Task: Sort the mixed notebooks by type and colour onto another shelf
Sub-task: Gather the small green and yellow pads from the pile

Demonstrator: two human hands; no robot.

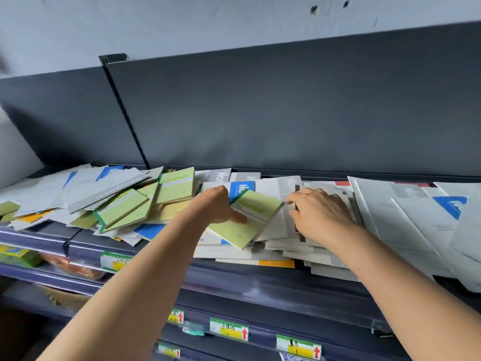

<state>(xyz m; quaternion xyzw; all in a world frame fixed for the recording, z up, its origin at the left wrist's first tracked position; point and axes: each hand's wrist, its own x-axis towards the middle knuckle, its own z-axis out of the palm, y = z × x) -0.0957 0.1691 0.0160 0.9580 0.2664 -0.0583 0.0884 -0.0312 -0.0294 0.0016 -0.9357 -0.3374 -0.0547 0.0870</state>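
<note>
We are pinching the matte lime-green rectangular notebook (256, 213) with our left hand (217, 204), while at its 3 o'clock our right hand (321, 212) is curling round flat grey notebooks (279, 225).

Left hand (217, 204): fingers hidden behind green notebook (251, 222). Right hand (321, 212): hold on pile (281, 247) unclear. White notebooks (416, 220), at right: cut by edge. Price labels (229, 329): writing blurred.

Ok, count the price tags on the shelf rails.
5 tags: one on the top rail, three on the next rail, one blurred below. Arms may hide more.
</note>
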